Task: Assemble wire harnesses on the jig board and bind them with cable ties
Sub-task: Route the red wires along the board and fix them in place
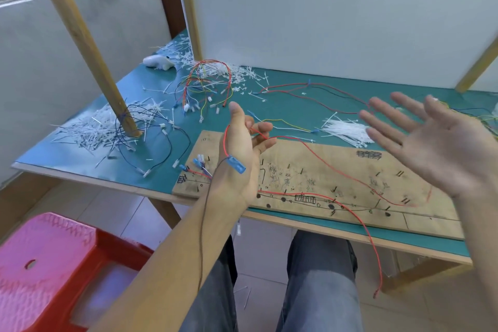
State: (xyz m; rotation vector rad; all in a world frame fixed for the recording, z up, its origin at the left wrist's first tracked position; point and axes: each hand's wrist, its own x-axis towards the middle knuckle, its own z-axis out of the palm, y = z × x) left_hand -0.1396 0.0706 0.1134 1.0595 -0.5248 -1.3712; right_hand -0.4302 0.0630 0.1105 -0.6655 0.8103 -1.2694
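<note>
The wooden jig board lies along the green table's front edge, marked with drawn lines and small pegs. My left hand is raised over its left end, fingers curled around a red wire. A blue connector hangs against that palm, and a dark wire trails down my forearm. The red wire runs right across the board; another red strand drops off the front edge toward the floor. My right hand hovers over the board's right end, palm up, fingers spread, holding nothing. A bundle of white cable ties lies behind the board.
A tangle of coloured wires sits at the back of the green table. Cut tie scraps pile round a slanted wooden post at the left. A red plastic stool stands at lower left. My knees are under the table edge.
</note>
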